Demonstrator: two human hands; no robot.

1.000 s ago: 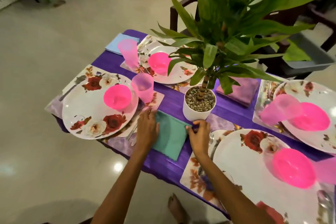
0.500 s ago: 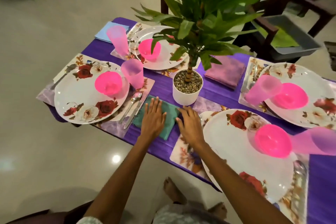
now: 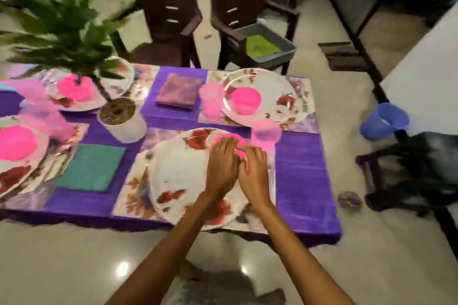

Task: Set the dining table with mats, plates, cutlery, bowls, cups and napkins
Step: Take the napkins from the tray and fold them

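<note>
Fingers of the left hand [image 3: 222, 163] lie fairly straight and together over the pink bowl [image 3: 229, 140], just right of frame centre; those of the right hand [image 3: 252, 168] bend a little against its near rim, though blur hides whether they pinch it. Going left to right: a potted plant [image 3: 121, 119] stands at the left, a folded teal napkin [image 3: 90, 168] lies flat below it, then comes the floral plate [image 3: 178, 176] carrying the bowl, and a pink cup [image 3: 265, 135] stands just beyond the right hand. I judge the step to be centring this bowl on its plate. Next, it likely wants a gentle nudge without tipping the cup.
</note>
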